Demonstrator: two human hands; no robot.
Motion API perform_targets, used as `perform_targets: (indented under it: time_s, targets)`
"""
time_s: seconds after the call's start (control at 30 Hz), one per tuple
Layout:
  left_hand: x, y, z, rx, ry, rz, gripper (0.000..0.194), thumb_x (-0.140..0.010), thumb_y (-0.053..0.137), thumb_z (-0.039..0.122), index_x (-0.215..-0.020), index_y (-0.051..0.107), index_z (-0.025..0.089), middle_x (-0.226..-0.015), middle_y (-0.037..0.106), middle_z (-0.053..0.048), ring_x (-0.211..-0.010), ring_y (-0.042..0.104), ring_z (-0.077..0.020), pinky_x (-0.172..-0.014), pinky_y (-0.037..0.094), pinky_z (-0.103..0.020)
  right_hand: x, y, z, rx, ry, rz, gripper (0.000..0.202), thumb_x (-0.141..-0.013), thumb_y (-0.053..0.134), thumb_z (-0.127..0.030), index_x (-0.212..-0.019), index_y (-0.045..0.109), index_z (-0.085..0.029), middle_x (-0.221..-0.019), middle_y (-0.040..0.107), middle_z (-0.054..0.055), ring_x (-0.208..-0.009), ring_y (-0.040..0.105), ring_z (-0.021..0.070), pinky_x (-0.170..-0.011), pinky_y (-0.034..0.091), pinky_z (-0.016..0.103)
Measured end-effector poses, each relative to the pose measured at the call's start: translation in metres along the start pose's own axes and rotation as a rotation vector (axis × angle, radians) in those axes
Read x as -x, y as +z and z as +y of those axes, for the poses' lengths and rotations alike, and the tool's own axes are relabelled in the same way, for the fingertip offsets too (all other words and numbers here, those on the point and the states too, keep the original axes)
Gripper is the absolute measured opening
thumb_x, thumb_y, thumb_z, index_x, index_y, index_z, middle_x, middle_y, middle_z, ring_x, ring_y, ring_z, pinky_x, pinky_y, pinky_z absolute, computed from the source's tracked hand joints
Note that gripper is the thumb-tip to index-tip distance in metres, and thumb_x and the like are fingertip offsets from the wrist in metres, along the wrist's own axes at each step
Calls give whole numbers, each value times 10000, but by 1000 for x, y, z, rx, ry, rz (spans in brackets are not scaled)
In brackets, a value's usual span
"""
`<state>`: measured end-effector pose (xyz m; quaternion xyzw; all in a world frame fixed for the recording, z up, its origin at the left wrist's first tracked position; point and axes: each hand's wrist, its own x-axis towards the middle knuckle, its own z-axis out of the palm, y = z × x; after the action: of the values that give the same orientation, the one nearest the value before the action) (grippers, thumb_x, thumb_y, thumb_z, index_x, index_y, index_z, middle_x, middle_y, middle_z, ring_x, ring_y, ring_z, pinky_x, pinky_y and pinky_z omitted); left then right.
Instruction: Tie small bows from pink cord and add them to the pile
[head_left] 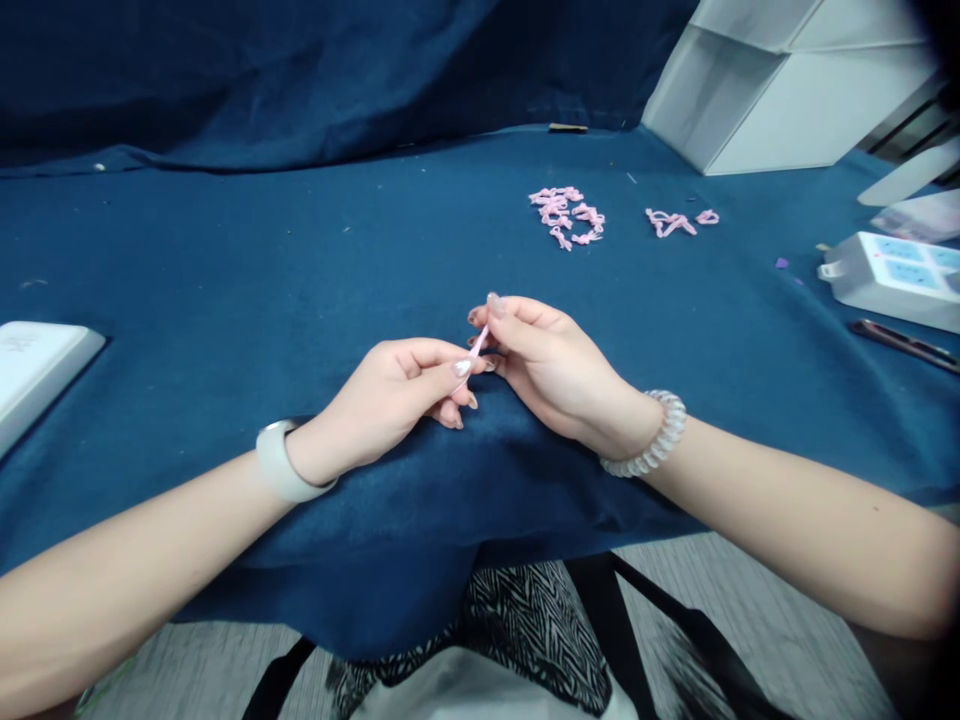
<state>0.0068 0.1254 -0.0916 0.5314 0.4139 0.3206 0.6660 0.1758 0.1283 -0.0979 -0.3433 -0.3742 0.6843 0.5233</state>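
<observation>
Though thin, pink cord [479, 342] aslant between left fingers [441, 380] and right fingers [516, 328]

Our pink strip [479, 343] is above the blue cloth [225, 270]; on the cloth we see pink loops [555, 209] and white boxes [810, 115]; past its near edge, black-and-white zigzag fabric [529, 605] and grey floor [780, 610].

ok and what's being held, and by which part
A thin pink strand, held by both hands: the left hand pinches its lower part, the right hand its upper part. Only the stretch between shows clearly.
</observation>
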Motion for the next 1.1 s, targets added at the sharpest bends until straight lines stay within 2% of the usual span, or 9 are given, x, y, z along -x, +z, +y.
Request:
perform_targets:
  time_s: [0.23,0.53,0.9,1.1]
  targets:
    - [1,1,3,-127,85,-15,202,-866,680,303,-932,692,113,-628,649,14,-532,611,-61,-549,520,-137,0,2,4,73,-118,45,278,-738,791,-400,-680,640,-174,-703,609,-24,-627,525,71,-645,434,223]
    - [1,0,2,-197,147,-49,183,-897,639,288,-922,678,111,-638,652,23,-542,610,-45,-561,511,-117,-2,2,3,24,-72,17,329,-691,823,-433,-672,625,-172,-617,593,-31,-585,529,73,-619,436,220]
    - [1,-3,0,-176,140,-62,173,-900,640,293,-941,695,134,-628,659,39,-546,619,-34,-563,522,-98,-2,0,2,-11,-63,22,328,-684,832,-429,-648,637,-168,-624,587,-21,-587,513,78,-608,425,228]
    - [1,-1,0,-361,225,-50,152,-895,637,270,-944,703,142,-700,701,25,-571,636,-50,-574,527,-121,-3,-1,0,-22,-61,50,323,-670,841,-423,-655,636,-174,-636,577,-28,-583,487,75,-591,415,232]
